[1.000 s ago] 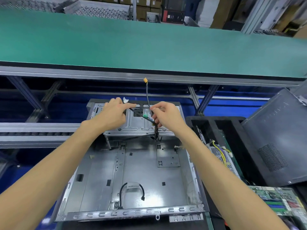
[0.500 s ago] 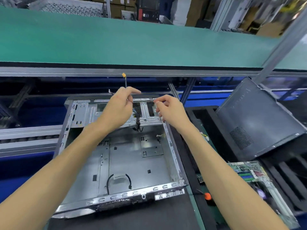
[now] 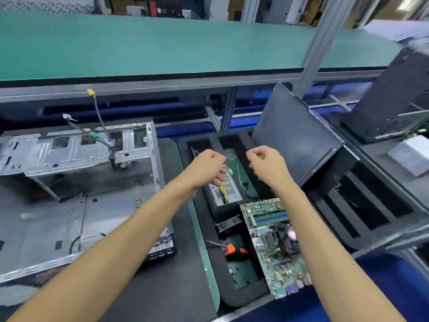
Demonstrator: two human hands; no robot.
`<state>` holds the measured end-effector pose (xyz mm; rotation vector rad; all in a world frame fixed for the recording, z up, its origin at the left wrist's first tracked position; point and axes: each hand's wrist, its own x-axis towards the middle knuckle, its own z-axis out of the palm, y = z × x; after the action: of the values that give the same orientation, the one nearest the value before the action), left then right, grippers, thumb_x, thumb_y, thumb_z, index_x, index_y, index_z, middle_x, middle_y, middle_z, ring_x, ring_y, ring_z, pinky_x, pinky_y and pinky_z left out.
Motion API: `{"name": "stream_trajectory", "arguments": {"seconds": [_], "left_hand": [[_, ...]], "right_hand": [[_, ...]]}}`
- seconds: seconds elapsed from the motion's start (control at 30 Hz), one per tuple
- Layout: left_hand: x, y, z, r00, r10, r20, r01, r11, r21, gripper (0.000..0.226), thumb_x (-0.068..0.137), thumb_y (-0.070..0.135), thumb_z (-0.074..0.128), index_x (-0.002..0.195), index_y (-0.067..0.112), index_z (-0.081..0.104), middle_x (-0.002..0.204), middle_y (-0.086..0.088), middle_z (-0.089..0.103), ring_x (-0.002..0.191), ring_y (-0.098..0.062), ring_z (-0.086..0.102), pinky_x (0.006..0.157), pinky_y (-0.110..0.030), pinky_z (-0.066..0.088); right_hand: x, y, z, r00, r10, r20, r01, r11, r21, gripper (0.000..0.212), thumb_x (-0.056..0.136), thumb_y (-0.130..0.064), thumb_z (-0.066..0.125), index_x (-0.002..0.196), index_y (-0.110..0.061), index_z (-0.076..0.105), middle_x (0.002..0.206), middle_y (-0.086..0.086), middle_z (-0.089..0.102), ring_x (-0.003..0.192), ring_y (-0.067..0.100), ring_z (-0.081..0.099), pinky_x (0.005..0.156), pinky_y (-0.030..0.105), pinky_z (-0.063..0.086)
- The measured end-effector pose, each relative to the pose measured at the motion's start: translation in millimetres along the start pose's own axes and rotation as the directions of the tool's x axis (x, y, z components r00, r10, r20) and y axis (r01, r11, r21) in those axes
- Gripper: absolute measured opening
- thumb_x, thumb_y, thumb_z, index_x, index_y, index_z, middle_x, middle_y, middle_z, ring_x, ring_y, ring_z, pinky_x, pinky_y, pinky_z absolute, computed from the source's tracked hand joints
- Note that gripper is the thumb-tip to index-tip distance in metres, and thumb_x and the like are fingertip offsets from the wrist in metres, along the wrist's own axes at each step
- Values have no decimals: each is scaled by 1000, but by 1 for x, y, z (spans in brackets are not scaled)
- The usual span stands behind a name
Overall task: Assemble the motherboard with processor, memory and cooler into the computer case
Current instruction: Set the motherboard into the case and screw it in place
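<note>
Green matting covers the long counter (image 3: 162,47) at twelve o'clock, with cardboard boxes and shelving blurred behind it. Only the head view is given.

At nine o'clock lies the open bare-steel computer case (image 3: 69,205), its floor unpopulated, thin black cables (image 3: 102,126) with an orange plug standing up out of its drive cage. At five o'clock the green printed motherboard (image 3: 276,247) rests in the black foam tray (image 3: 209,219), blue memory slots toward its far end and a dark processor socket near its middle. Just beyond it, at about one o'clock from centre, sits a grey perforated metal power supply box (image 3: 226,194) with yellow wires. An orange-handled screwdriver (image 3: 234,249) lies in the tray at the board's left. A dark grey side panel (image 3: 294,135) leans at two o'clock.

The left hand (image 3: 204,168) hovers over the power supply box, fingers loosely curled, its grip holding nothing that I can see. The right hand (image 3: 267,163) hovers beside it, fingers likewise bent and loose, nothing in them.

Judging by this, the case is ready and the step in hand is fetching a part from the tray. The board is well apart from the case, so the next move calls for both hands to come down, take the part by its edges, lift it level and carry it toward nine o'clock, clear of the upright cables.
</note>
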<state>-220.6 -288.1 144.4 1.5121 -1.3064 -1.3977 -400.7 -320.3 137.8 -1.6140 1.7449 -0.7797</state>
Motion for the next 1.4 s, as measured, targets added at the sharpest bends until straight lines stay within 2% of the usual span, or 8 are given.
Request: {"name": "stream_trajectory", "arguments": {"seconds": [0.13, 0.27, 0.4, 0.53, 0.63, 0.77, 0.97, 1.4], "left_hand": [[5, -17, 64, 970, -241, 36, 243, 968, -61, 42, 102, 25, 46, 136, 1, 44, 92, -13, 55, 72, -22, 59, 65, -36, 60], [7, -40, 114, 914, -405, 37, 406, 914, -15, 56, 101, 42, 49, 141, 5, 39, 101, -13, 57, 92, -24, 62, 76, -48, 61], [6, -65, 145, 853, -522, 16, 516, 846, 130, 89, 90, 70, 48, 153, 11, 26, 142, -13, 45, 114, -27, 56, 78, -51, 61], [-2, -80, 165, 796, -603, 46, 578, 782, 233, 113, 72, 85, 53, 153, 11, 27, 142, -13, 47, 114, -34, 55, 74, -55, 60], [-5, -86, 180, 779, -623, 69, 600, 774, 202, 123, 59, 88, 62, 150, 13, 30, 157, -8, 33, 117, -31, 54, 69, -49, 62], [-4, -95, 194, 792, -610, -5, 597, 774, 209, 117, 60, 76, 75, 143, 3, 36, 135, -7, 45, 93, -18, 56, 57, -36, 61], [0, -98, 196, 784, -620, -33, 616, 769, 168, 104, 61, 65, 83, 135, 6, 40, 118, -5, 47, 87, -20, 54, 59, -46, 62], [-14, -103, 195, 842, -540, -26, 538, 834, 121, 139, 41, 73, 86, 144, -3, 30, 152, -25, 36, 128, -38, 48, 69, -47, 62]], "right_hand": [[-1, 71, -46, 993, 95, 70, -85, 988, -128, 21, 95, -34, 55, 106, -23, 68, 99, -2, 71, 98, 21, 64, 82, 31, 48], [-10, 135, -74, 981, 166, 100, -136, 957, -255, 31, 96, -38, 55, 113, -14, 66, 105, 4, 68, 97, 24, 60, 80, 30, 41], [-22, 188, -87, 944, 310, 114, -252, 898, -361, 65, 97, -52, 52, 138, -1, 51, 139, 22, 52, 130, 39, 46, 103, 45, 43], [-34, 225, -94, 878, 468, 104, -367, 796, -482, 92, 95, -72, 39, 149, 2, 34, 153, 25, 32, 142, 40, 27, 110, 50, 32], [-38, 241, -94, 855, 508, 106, -388, 761, -520, 91, 94, -75, 36, 146, 0, 41, 153, 22, 31, 142, 38, 26, 107, 50, 35], [-38, 249, -94, 876, 479, 54, -384, 762, -521, 82, 97, -68, 41, 143, 0, 43, 149, 22, 34, 138, 40, 31, 105, 52, 38], [-36, 247, -95, 899, 435, 45, -358, 791, -496, 72, 103, -57, 39, 142, 2, 44, 144, 25, 41, 134, 40, 38, 103, 48, 41], [-30, 251, -97, 845, 534, 35, -492, 801, -340, 80, 101, -60, 39, 146, 6, 37, 152, 24, 36, 141, 40, 32, 113, 50, 31]]}}
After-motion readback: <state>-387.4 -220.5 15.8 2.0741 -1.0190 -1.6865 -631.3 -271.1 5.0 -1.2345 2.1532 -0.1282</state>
